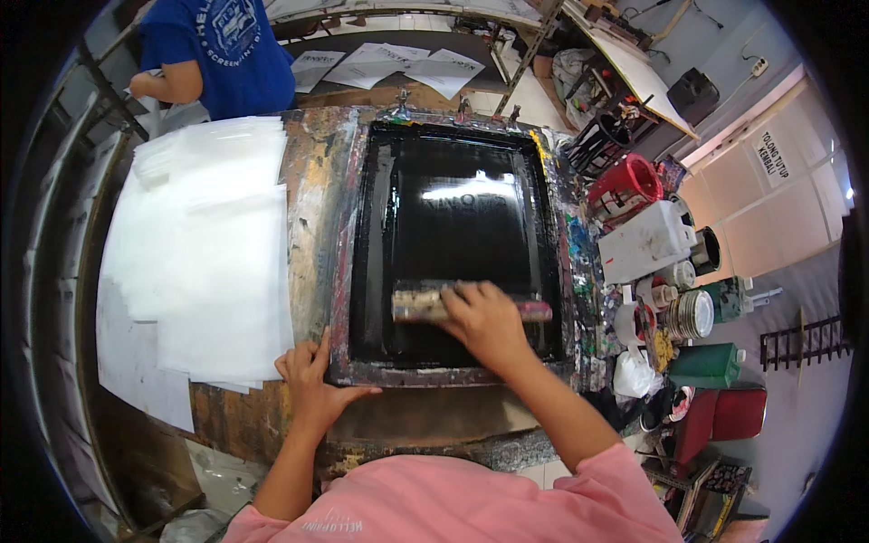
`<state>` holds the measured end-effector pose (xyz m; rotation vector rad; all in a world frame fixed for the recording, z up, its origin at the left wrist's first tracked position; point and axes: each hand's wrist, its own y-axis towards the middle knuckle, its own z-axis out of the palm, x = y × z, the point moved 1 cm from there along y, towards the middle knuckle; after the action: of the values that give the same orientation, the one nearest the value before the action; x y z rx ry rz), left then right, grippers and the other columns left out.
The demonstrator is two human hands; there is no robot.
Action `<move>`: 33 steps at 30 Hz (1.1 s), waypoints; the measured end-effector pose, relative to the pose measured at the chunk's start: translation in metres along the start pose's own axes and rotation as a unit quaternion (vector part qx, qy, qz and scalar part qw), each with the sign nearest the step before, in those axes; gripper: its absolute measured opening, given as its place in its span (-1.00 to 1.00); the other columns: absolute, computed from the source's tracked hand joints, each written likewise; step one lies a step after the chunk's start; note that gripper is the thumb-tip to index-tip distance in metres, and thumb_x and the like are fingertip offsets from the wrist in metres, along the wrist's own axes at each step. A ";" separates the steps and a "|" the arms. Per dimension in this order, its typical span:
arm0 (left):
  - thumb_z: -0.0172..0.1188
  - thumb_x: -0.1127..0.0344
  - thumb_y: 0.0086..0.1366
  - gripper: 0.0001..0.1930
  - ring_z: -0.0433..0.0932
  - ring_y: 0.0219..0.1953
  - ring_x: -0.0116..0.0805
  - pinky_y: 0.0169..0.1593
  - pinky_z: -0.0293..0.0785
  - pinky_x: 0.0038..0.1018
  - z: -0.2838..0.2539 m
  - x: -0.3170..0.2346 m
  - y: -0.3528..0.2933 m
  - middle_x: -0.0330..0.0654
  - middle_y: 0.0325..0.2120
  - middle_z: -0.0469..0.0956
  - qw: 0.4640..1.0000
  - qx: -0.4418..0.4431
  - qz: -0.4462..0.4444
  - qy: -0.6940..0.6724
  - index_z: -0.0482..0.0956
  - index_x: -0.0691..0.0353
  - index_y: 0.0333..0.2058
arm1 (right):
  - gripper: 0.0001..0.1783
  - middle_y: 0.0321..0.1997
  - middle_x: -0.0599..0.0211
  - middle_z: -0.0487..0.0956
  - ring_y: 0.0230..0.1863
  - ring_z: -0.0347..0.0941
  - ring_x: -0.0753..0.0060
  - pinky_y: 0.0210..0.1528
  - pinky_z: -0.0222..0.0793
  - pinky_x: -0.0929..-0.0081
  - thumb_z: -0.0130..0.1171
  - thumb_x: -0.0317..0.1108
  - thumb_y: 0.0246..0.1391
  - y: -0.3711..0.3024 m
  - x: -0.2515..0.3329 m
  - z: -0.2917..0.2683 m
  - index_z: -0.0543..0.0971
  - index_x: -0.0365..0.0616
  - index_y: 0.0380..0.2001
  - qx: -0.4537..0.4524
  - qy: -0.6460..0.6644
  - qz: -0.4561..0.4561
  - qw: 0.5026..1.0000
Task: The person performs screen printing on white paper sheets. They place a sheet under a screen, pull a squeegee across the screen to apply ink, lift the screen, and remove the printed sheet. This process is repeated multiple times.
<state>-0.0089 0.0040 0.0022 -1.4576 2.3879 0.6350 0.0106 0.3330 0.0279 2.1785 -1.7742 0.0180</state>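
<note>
A screen-printing frame (339, 317) lies before me, its mesh (462, 244) coated in glossy black ink with faint lettering near the far end. My right hand (484, 321) grips a long ink-stained squeegee (416, 303), which spans the near part of the mesh from side to side. My left hand (312, 376) rests at the frame's near left corner, thumb stretched along the near edge and the other fingers apart. Just left of the frame, a large spread of white paper sheets (213, 244) covers the table. The squeegee's blade is hidden from above.
Hinge clamps (403, 104) stand at the frame's far edge. Crowding the right side are a red bucket (629, 185), a white jerrycan (647, 240), a green container (706, 366) and several tubs. Beyond, a person in a blue shirt (231, 54) stands near printed sheets (380, 65).
</note>
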 end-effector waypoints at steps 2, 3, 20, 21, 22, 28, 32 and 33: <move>0.62 -0.52 -0.35 0.34 0.32 -0.07 -0.13 0.15 0.12 -0.14 -0.002 0.001 0.001 -0.18 -0.19 0.38 1.000 0.014 -0.009 0.005 0.54 0.17 0.41 | -0.43 -0.02 0.23 0.63 -0.07 0.57 0.06 -0.05 0.60 0.10 0.57 -0.18 -0.03 0.044 -0.033 0.010 0.65 -0.03 0.07 -0.066 -0.008 -0.021 0.998; 0.61 -0.53 -0.36 0.34 0.32 -0.07 -0.13 0.15 0.12 -0.14 -0.003 0.000 0.000 -0.19 -0.19 0.38 1.000 0.016 -0.011 0.005 0.55 0.17 0.41 | -0.50 -0.05 0.26 0.63 -0.09 0.57 0.07 -0.06 0.60 0.11 0.53 -0.14 0.05 0.068 -0.049 0.014 0.66 -0.05 0.04 -0.072 -0.023 -0.014 0.997; 0.60 -0.47 -0.24 0.37 0.34 -0.13 -0.03 0.07 0.32 -0.12 0.008 0.008 -0.008 -0.15 -0.29 0.54 0.994 -0.036 0.003 -0.106 0.40 0.37 0.46 | -0.56 -0.17 0.25 0.65 -0.09 0.65 0.00 -0.17 0.62 -0.01 0.31 0.17 0.28 0.132 -0.097 0.000 0.62 0.03 -0.11 -0.034 -0.083 -0.011 0.996; 0.61 -0.46 -0.24 0.37 0.34 -0.13 -0.03 0.07 0.32 -0.11 0.007 0.007 -0.010 -0.15 -0.30 0.54 0.993 -0.043 0.006 -0.105 0.40 0.37 0.46 | -0.57 -0.18 0.25 0.64 -0.12 0.64 0.01 -0.19 0.62 -0.01 0.32 0.15 0.27 0.106 -0.078 -0.003 0.61 0.03 -0.11 -0.036 -0.084 -0.014 0.996; 0.61 -0.44 -0.21 0.35 0.34 -0.13 -0.05 0.06 0.33 -0.12 0.007 0.006 -0.009 -0.14 -0.29 0.55 0.993 -0.047 0.008 -0.109 0.40 0.35 0.46 | -0.56 -0.19 0.26 0.63 -0.13 0.64 0.03 -0.20 0.62 0.01 0.33 0.14 0.27 0.081 -0.059 -0.009 0.60 0.01 -0.11 -0.019 -0.080 -0.004 0.997; 0.72 -0.19 -0.05 0.23 0.51 0.06 -0.08 0.23 0.42 -0.16 -0.004 -0.015 0.000 -0.06 -0.01 0.66 0.975 -0.057 -0.008 -0.217 0.35 0.39 0.48 | -0.56 -0.22 0.17 0.57 -0.15 0.59 0.06 -0.22 0.63 0.16 0.36 0.01 0.24 -0.030 0.053 -0.079 0.52 -0.13 -0.14 0.048 -0.022 0.043 0.998; 0.65 -0.01 0.23 0.07 0.43 0.40 -0.17 0.48 0.31 -0.26 -0.042 -0.060 0.037 0.07 0.41 0.41 0.871 -0.169 -0.009 -0.461 0.27 0.55 0.47 | -0.64 -0.24 0.16 0.53 -0.10 0.55 -0.02 0.13 0.48 -0.03 0.33 -0.09 0.22 0.000 0.076 -0.169 0.52 -0.14 -0.17 -0.080 -0.073 -0.007 0.994; 0.59 -0.03 0.31 0.02 0.45 0.38 -0.17 0.46 0.33 -0.24 -0.051 -0.065 0.055 0.07 0.40 0.43 0.854 -0.190 -0.017 -0.483 0.26 0.55 0.48 | -0.66 -0.26 0.17 0.52 -0.09 0.53 -0.03 0.23 0.40 -0.10 0.32 -0.11 0.22 0.017 0.075 -0.188 0.53 -0.14 -0.17 -0.112 -0.124 -0.027 0.986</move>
<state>-0.0284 0.0510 0.0880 -0.9103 1.4740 1.4655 0.0476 0.3076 0.2262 2.1367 -1.7440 -0.4613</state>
